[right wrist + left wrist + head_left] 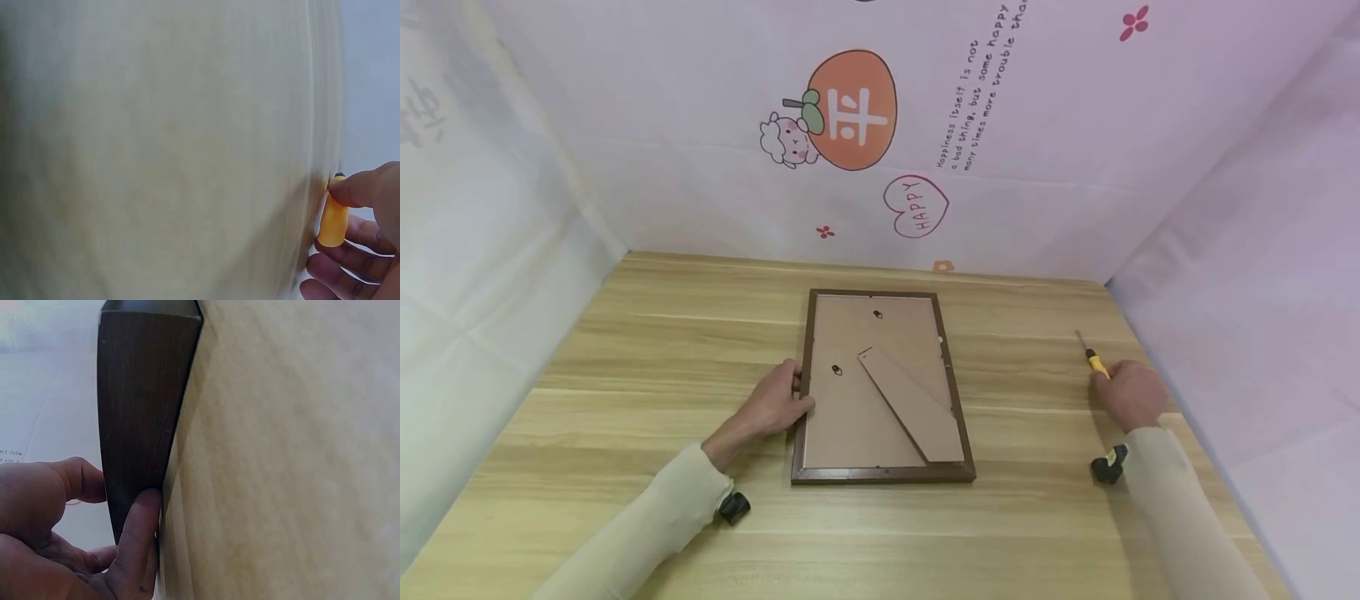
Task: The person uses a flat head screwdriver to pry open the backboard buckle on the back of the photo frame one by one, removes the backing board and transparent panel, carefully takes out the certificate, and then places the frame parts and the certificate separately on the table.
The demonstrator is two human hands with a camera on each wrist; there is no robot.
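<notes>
Your left forearm enters from the lower left. Left hand (775, 398) pinches the left rim of the frame (850, 476): thumb at the upper edge, a fingertip against the outer side, low down near the counter (1000, 542). Your right arm reaches forward on the far right; right hand (1133, 395) pinches the yellow handle of the screwdriver (1098, 364) between thumb and fingers, shaft pointing away and slightly left, well apart from the frame. Frame: on the counter between your hands, back upward. Held within its rim: the backing (850, 425), bearing two small hangers (837, 370) and a stand (917, 417) slanting toward the near right corner. Beyond: a printed wall covering (1037, 208).
</notes>
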